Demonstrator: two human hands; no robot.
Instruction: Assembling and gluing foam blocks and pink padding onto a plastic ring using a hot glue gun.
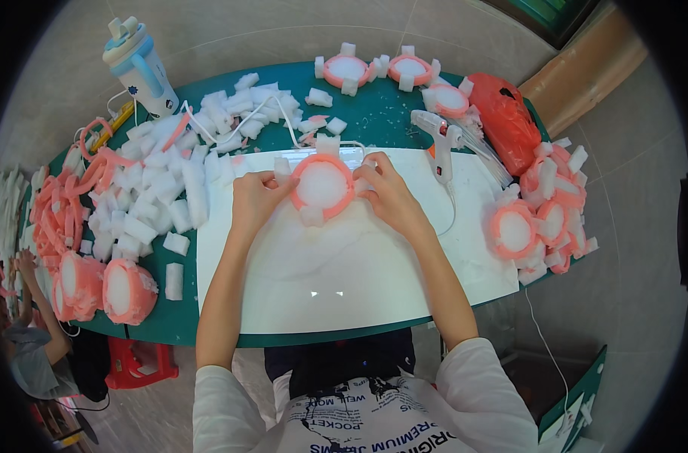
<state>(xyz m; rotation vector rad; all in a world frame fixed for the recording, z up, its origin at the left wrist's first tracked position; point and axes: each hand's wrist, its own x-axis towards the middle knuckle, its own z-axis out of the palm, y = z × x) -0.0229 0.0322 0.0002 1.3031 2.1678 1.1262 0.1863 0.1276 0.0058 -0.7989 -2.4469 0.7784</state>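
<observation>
Over the white board [329, 283] is a round white foam disc with a pink foam rim [321, 185]. Small white foam blocks stick out from its edge at the top, bottom and both sides. My left hand [255, 198] pinches the disc's left side, fingers closed by the white block there. On the opposite side my right hand [394, 193] has its thumb and fingertips on the right block and rim. The fingertips partly cover both side blocks. Right of my right hand, a white glue gun [440, 140] rests on its stand, its cord trailing onto the board.
Loose white foam blocks [151, 192] and pink foam strips [61, 208] pile up on the left of the green table [359, 117]. Similar pink-rimmed pieces [513, 230] are heaped at the right. A red plastic bag [502, 113], a white-blue bottle [141, 72] and glue sticks [489, 155] lie around.
</observation>
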